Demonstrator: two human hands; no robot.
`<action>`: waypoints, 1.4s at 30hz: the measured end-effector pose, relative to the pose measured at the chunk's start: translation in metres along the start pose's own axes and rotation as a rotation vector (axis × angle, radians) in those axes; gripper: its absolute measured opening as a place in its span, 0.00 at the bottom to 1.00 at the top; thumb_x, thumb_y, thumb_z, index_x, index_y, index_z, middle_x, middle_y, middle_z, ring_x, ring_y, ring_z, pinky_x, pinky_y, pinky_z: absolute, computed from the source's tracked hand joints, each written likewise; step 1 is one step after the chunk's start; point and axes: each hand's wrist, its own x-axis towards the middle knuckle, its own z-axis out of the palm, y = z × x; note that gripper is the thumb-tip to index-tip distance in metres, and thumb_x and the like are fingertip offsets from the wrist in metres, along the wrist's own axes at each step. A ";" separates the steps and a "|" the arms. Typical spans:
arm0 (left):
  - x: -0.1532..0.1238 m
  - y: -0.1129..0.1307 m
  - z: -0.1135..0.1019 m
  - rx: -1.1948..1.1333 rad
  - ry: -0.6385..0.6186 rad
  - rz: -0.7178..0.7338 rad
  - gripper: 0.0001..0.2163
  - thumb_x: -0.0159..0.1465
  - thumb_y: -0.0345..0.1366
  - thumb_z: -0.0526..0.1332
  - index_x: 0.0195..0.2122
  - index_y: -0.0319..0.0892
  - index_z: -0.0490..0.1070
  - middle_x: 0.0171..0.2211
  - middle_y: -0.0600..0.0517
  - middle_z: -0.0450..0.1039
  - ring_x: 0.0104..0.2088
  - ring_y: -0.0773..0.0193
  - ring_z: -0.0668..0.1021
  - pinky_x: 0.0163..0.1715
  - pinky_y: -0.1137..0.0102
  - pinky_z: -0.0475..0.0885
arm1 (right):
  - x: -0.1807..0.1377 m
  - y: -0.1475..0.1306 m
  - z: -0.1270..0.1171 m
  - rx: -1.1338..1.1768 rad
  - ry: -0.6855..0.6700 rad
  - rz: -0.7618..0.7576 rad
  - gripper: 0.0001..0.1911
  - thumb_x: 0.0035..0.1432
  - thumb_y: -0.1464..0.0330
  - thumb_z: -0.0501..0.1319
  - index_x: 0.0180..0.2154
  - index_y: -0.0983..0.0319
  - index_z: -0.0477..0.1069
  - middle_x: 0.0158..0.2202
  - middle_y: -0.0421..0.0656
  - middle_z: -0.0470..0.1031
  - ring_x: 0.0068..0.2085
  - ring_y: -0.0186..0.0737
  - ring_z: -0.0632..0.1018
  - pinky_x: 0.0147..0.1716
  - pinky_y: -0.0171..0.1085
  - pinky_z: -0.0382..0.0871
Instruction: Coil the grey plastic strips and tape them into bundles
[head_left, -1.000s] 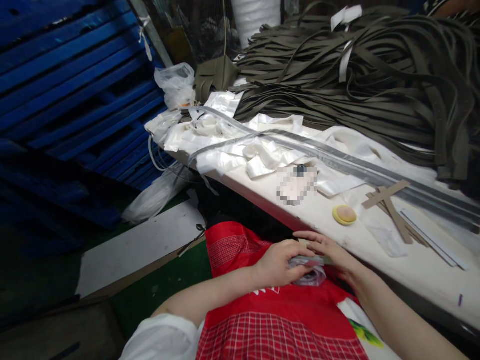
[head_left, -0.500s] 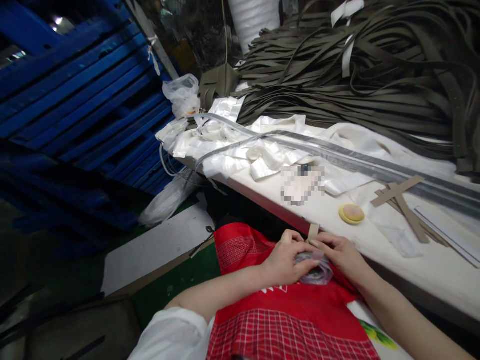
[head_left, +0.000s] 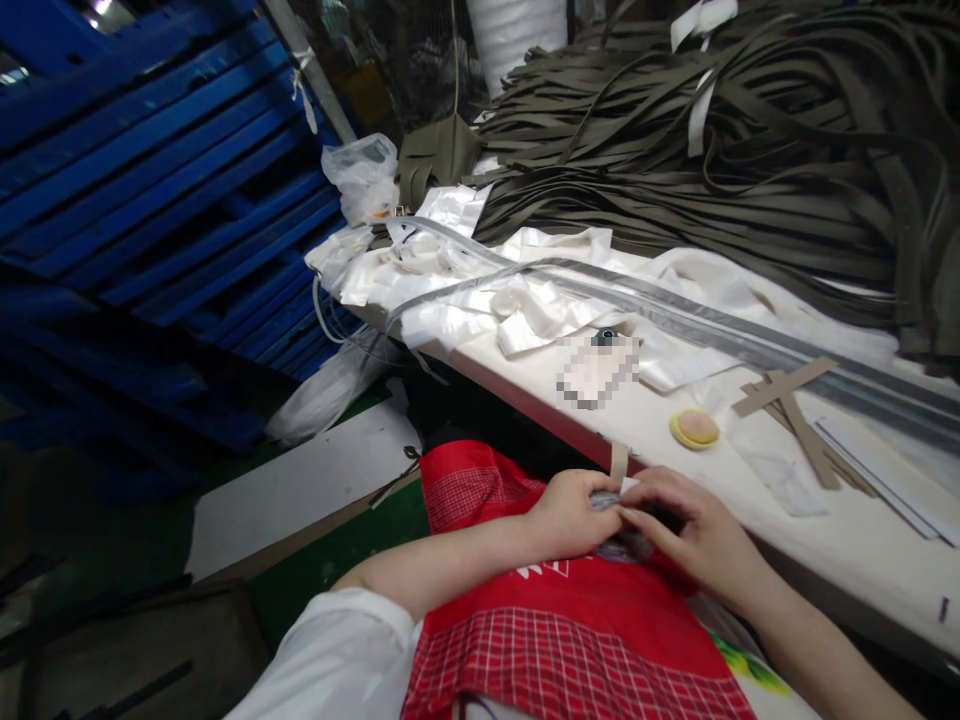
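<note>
My left hand is closed around a coiled, greyish see-through bundle, held low over the red apron at the table's edge. Fingers hide much of the bundle, so what is inside it cannot be made out. My right hand meets it from the other side, thumb and fingertips pinched at a small white scrap. Just beyond the fingertips a short beige strip stands up against the table edge.
On the white table lie a yellow-rimmed round disc, a blurred-out phone-like object, beige strips, long grey strips and white wrapping. Dark olive straps are heaped behind. Blue pallets stand left.
My right hand has opened its thumb-to-finger arch wider, and a white scrap now shows at its fingertips. My left hand has closed further over the bundle, covering more of it.
</note>
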 end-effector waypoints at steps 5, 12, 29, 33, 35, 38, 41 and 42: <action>0.000 0.005 -0.006 0.106 -0.029 0.072 0.15 0.58 0.39 0.64 0.44 0.39 0.78 0.40 0.48 0.80 0.39 0.60 0.79 0.41 0.71 0.71 | -0.006 0.005 0.012 -0.010 0.104 0.025 0.08 0.62 0.63 0.57 0.33 0.55 0.73 0.35 0.44 0.77 0.38 0.44 0.77 0.39 0.41 0.71; 0.000 0.002 -0.009 0.182 -0.072 0.120 0.17 0.62 0.44 0.62 0.48 0.41 0.76 0.42 0.47 0.78 0.42 0.59 0.78 0.43 0.70 0.71 | -0.017 0.013 0.016 0.023 0.216 0.128 0.07 0.60 0.63 0.59 0.34 0.56 0.74 0.35 0.44 0.78 0.38 0.45 0.77 0.40 0.42 0.71; -0.006 0.015 0.000 0.103 0.051 0.109 0.11 0.61 0.39 0.60 0.42 0.41 0.76 0.37 0.51 0.79 0.36 0.63 0.79 0.37 0.73 0.71 | 0.006 0.014 0.003 0.539 0.159 0.484 0.33 0.40 0.57 0.74 0.47 0.61 0.68 0.29 0.39 0.72 0.26 0.35 0.73 0.26 0.34 0.70; -0.007 0.017 0.001 0.018 0.074 0.041 0.21 0.57 0.39 0.64 0.51 0.41 0.66 0.39 0.49 0.80 0.38 0.59 0.80 0.39 0.68 0.73 | 0.004 0.016 -0.010 0.602 -0.048 0.585 0.25 0.39 0.58 0.75 0.39 0.63 0.76 0.30 0.42 0.76 0.30 0.38 0.75 0.31 0.36 0.71; -0.007 0.017 0.001 0.036 0.078 0.025 0.24 0.55 0.39 0.65 0.52 0.41 0.64 0.39 0.48 0.80 0.40 0.57 0.80 0.41 0.66 0.73 | 0.004 0.018 -0.011 0.661 -0.100 0.611 0.21 0.39 0.59 0.75 0.36 0.63 0.78 0.32 0.43 0.78 0.32 0.40 0.76 0.33 0.36 0.71; -0.007 0.017 0.001 0.059 0.056 0.026 0.27 0.54 0.39 0.65 0.54 0.41 0.61 0.40 0.48 0.80 0.40 0.56 0.80 0.41 0.65 0.73 | 0.005 0.022 -0.009 0.742 -0.167 0.645 0.18 0.41 0.62 0.75 0.35 0.63 0.78 0.31 0.42 0.79 0.30 0.36 0.75 0.30 0.33 0.69; -0.007 0.016 -0.001 0.077 0.019 0.037 0.28 0.55 0.39 0.64 0.56 0.42 0.59 0.40 0.49 0.79 0.38 0.57 0.80 0.39 0.65 0.73 | 0.005 0.024 -0.007 0.785 -0.196 0.687 0.17 0.42 0.63 0.74 0.35 0.63 0.78 0.28 0.39 0.77 0.25 0.30 0.72 0.23 0.29 0.64; -0.007 0.016 -0.001 0.081 0.012 0.043 0.28 0.55 0.39 0.64 0.56 0.42 0.59 0.40 0.49 0.79 0.37 0.57 0.80 0.39 0.65 0.73 | 0.005 0.025 -0.006 0.798 -0.201 0.694 0.17 0.42 0.63 0.74 0.34 0.63 0.78 0.27 0.39 0.76 0.24 0.29 0.71 0.22 0.28 0.63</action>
